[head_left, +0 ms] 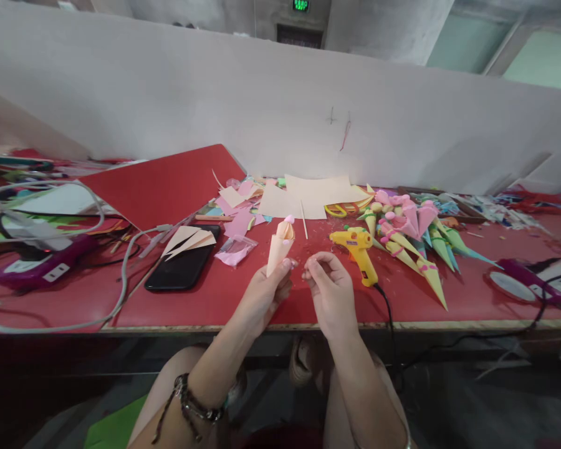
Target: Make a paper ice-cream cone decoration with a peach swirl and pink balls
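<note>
Upright in my left hand is a small peach paper cone, with a pink tip and an orange-peach ball shape at its top. My left thumb presses against the cone's lower side. Close by on the right, my right hand has thumb and fingertips pinched together; whatever lies between them is too small to make out. A thin wooden stick lies on the red table behind the hands. Just right of my right hand rests a yellow glue gun, its black cord running off the table's front edge.
Finished-looking paper cones are heaped at the right. A black phone carries peach paper pieces at the left. Purple power strips with cables lie at both sides. Paper scraps and a cream sheet lie before the white partition.
</note>
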Demonstrator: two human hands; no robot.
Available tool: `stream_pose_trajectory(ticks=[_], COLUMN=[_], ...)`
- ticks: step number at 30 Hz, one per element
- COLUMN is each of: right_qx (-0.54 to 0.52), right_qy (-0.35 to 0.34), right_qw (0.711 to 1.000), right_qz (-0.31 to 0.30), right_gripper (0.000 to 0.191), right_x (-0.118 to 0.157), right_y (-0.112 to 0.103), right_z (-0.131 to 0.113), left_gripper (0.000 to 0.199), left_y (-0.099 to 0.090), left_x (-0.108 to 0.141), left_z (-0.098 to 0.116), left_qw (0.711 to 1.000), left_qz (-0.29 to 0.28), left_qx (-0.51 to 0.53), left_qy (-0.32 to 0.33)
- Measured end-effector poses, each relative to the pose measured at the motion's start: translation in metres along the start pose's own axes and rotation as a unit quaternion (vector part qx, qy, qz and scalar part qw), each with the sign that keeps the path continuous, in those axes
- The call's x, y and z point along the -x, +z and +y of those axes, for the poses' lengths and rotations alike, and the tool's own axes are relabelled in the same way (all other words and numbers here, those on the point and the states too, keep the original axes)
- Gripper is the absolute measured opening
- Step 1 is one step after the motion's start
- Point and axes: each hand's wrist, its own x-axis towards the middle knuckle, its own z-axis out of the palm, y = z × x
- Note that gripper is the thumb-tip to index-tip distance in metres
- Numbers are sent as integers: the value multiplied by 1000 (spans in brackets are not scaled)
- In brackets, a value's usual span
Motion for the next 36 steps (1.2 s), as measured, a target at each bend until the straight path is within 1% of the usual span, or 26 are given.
stream_pose_trajectory(ticks=[5,8,10,13,18,22,30,36], right_qx=[-13,-30,-36,-42,-62,-75,-51,-44], right_qy=[-15,-14,-12,-4,26,37,16,9], right_qw=[1000,999,999,999,998,997,998,999], right_qz=[-8,-4,0,4,-1,-3,23,13], right_gripper=[13,16,15,9,13,13,7,9], right_x=[0,-1,-2,-3,-4,-4,-3,-2], right_y=[1,0,0,-2,-3,-2,-1,0], right_z=[0,-1,-1,-2,-2,-2,-2,-3], left_gripper=[35,35,35,36,35,36,38,39], left_y=[0,1,1,1,-1,-1,1,1], left_x=[0,0,1,1,0,0,0,0], left_z=[-1,0,0,0,-1,-2,0,0], left_qw=[1000,1000,1000,1000,1000,1000,1000,1000], left_qz=[-3,0,0,-2,-10,-15,-3,-9], left_qx=[-3,-7,-8,-8,-10,-7,-3,-1], left_qy=[4,8,9,7,9,12,5,6])
